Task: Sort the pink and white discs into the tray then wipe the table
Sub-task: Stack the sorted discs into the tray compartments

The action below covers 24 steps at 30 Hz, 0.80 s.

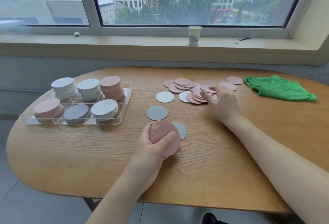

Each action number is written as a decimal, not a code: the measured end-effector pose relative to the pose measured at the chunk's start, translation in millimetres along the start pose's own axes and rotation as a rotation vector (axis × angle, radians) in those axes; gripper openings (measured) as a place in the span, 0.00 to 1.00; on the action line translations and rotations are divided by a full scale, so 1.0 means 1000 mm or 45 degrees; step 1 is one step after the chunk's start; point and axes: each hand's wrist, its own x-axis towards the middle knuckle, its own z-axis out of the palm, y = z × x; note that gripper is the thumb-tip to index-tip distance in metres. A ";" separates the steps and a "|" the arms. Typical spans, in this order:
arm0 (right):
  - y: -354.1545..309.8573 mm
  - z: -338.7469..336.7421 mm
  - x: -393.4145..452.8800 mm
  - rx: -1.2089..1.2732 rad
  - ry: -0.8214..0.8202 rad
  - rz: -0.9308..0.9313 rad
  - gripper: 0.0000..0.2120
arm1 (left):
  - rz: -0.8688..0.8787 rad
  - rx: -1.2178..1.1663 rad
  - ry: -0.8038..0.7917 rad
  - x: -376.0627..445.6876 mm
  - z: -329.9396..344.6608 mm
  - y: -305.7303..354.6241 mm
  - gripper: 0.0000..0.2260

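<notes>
Left hand (156,145) grips a stack of round pink card discs (166,137); right hand (222,104), fingers loosely spread, touches the loose pink pile (192,90) at one o'clock. Best slide singles clear, skipping white discs (165,97); clear plastic tray (122,109) waits at ten o'clock on the wooden counter (213,170).

- Bare bench (204,170) lies open to you between the tray (122,117) and the loose disc pile (188,90).
- Two grey discs (157,112) lie in that lane.
- The tray's tall stacks (88,89) block a low pass on your left; the green cloth (277,88) lies far right.
</notes>
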 end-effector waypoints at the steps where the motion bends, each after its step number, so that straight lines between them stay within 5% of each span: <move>1: 0.002 0.004 0.007 -0.055 0.004 0.049 0.26 | -0.004 -0.002 -0.005 0.001 -0.001 0.000 0.23; 10: 0.010 0.014 0.044 -0.283 -0.230 0.359 0.29 | -0.047 -0.018 -0.042 0.007 -0.008 -0.003 0.25; 16: 0.009 0.007 0.043 -0.106 -0.218 0.403 0.23 | -0.059 -0.002 -0.046 0.009 -0.009 -0.005 0.24; 24: -0.002 -0.010 0.014 0.195 -0.265 0.163 0.23 | -0.075 0.006 -0.027 0.008 -0.007 -0.003 0.24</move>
